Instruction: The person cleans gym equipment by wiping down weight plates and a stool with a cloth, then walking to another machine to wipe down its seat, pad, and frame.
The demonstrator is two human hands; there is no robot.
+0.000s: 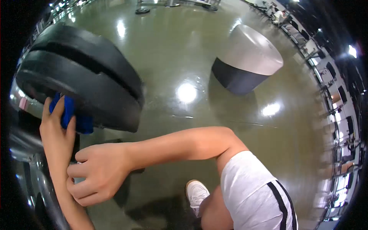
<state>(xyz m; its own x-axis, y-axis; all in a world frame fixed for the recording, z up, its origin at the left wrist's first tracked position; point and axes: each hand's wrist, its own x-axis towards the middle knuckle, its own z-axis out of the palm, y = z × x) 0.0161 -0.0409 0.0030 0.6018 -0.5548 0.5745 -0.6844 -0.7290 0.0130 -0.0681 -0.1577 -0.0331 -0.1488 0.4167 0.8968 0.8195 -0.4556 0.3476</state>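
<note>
My left hand point(57, 124) presses a blue cloth point(68, 109) to the lower side of two thick black round weight plates point(80, 86), its fingers bent over the cloth. Part of the cloth hangs loose under the plates. My right hand point(100, 170) is closed, with its fingers curled beside my left forearm. Something pale shows between those fingers, too little of it to name. A dark metal frame point(32, 168) stands to the left of my left forearm.
A round grey-and-black padded stool or block point(249, 57) stands on the shiny green floor point(172, 53). My shoe point(197, 193) is below. A small black disc point(142, 11) lies at the far end, and gym equipment point(329, 88) lines the right side.
</note>
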